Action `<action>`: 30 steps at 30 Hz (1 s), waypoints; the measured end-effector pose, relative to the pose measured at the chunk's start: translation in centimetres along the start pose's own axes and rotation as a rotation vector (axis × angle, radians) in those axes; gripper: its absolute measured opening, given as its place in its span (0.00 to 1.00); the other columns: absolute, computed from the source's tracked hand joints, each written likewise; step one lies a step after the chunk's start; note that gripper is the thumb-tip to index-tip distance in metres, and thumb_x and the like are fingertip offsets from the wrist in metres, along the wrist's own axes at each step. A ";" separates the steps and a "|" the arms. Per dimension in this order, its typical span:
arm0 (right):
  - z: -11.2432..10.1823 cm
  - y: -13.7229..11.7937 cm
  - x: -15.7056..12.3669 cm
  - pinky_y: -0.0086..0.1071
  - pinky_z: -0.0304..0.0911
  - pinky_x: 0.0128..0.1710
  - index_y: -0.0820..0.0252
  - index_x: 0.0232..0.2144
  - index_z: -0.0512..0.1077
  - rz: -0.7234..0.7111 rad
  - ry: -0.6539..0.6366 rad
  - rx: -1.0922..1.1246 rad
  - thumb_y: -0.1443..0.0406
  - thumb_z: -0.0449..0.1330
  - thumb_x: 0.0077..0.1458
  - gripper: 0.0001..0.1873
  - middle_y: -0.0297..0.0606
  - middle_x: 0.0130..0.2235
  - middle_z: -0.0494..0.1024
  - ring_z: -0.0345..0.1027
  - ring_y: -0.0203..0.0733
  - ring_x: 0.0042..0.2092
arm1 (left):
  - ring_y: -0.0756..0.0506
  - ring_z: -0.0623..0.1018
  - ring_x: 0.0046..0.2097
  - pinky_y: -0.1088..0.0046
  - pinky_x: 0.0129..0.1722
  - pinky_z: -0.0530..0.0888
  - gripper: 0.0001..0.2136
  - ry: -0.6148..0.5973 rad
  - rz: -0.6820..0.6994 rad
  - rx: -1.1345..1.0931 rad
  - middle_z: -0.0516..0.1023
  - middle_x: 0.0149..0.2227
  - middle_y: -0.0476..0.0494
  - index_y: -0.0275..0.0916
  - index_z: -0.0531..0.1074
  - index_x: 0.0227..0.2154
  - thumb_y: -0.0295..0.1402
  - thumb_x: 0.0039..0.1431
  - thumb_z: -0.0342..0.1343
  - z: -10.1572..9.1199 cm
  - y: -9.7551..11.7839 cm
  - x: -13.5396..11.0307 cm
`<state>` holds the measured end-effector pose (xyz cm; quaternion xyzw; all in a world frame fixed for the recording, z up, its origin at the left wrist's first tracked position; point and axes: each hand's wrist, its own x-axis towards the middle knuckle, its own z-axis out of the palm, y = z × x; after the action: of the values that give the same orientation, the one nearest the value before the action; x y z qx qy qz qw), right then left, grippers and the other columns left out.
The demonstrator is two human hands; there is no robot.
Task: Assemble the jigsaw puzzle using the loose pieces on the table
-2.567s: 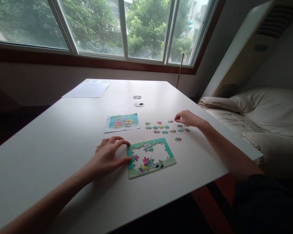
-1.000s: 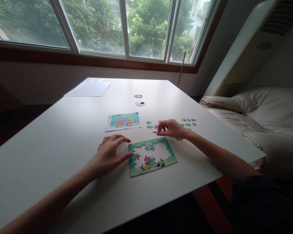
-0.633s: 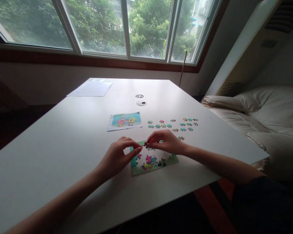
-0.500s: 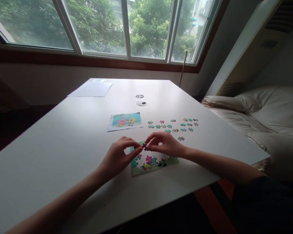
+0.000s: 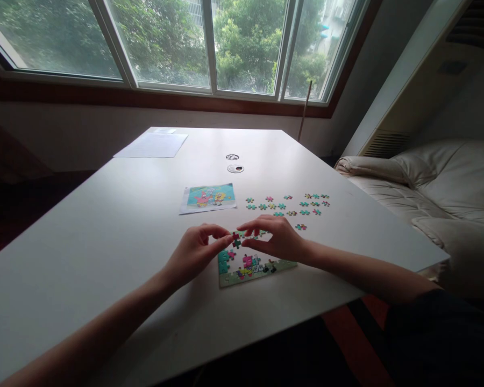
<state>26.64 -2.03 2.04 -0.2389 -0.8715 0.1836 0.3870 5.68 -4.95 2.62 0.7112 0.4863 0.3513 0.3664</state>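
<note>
Between thumb and index finger, my left hand [image 5: 199, 250] pinches a small red and green jigsaw piece [image 5: 236, 240] above the puzzle. My right hand [image 5: 280, 239] is just to the right of that piece, its thumb and fingers spread apart and holding nothing that I can see. Under both hands lies the partly filled jigsaw puzzle board [image 5: 232, 279], with teal pieces on its left side and pink, yellow and white ones along the bottom. My right hand covers part of its upper right.
Several loose jigsaw pieces [image 5: 281, 206] lie beyond my right hand. Behind the board is a printed cartoon picture [image 5: 210, 198]. Farther back on the white table [image 5: 105, 231] are two round discs [image 5: 235, 169] and a paper sheet [image 5: 153, 145]. A pale sofa [image 5: 439, 188] stands at the right.
My right fingers have opened away from the jigsaw piece, which stays in my left hand and now shows more of its face. The whole view has shifted slightly.
</note>
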 end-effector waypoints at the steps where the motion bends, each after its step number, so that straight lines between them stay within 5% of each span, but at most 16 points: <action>1: 0.0 0.1 0.0 0.30 0.67 0.35 0.61 0.38 0.75 -0.027 -0.009 -0.026 0.62 0.64 0.51 0.12 0.37 0.30 0.79 0.72 0.35 0.32 | 0.45 0.75 0.32 0.71 0.31 0.69 0.13 0.004 0.011 0.023 0.79 0.28 0.45 0.38 0.77 0.26 0.43 0.53 0.57 0.0 0.0 0.0; 9: -0.2 0.1 -0.1 0.33 0.63 0.39 0.60 0.35 0.74 -0.125 -0.063 -0.155 0.61 0.61 0.53 0.09 0.38 0.31 0.79 0.71 0.37 0.34 | 0.45 0.75 0.32 0.71 0.32 0.69 0.13 0.012 0.037 0.099 0.79 0.27 0.46 0.38 0.77 0.25 0.43 0.53 0.56 0.1 0.0 0.0; 23: -0.1 0.4 -0.1 0.32 0.61 0.38 0.60 0.31 0.72 -0.111 0.059 -0.201 0.58 0.63 0.51 0.10 0.35 0.29 0.79 0.70 0.37 0.32 | 0.45 0.74 0.33 0.70 0.33 0.69 0.10 -0.014 0.053 0.114 0.78 0.29 0.45 0.40 0.78 0.27 0.41 0.51 0.58 0.1 0.1 -0.2; 30: -0.1 0.7 -0.1 0.31 0.62 0.39 0.59 0.35 0.73 -0.133 0.003 -0.133 0.65 0.56 0.58 0.06 0.37 0.33 0.78 0.70 0.35 0.36 | 0.45 0.74 0.33 0.69 0.34 0.69 0.09 -0.013 0.050 0.157 0.77 0.30 0.45 0.40 0.77 0.27 0.40 0.51 0.57 -0.1 -0.3 -0.2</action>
<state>26.99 -1.51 1.72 -0.2058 -0.8952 0.0987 0.3829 5.36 -5.03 2.38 0.7520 0.4919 0.3166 0.3038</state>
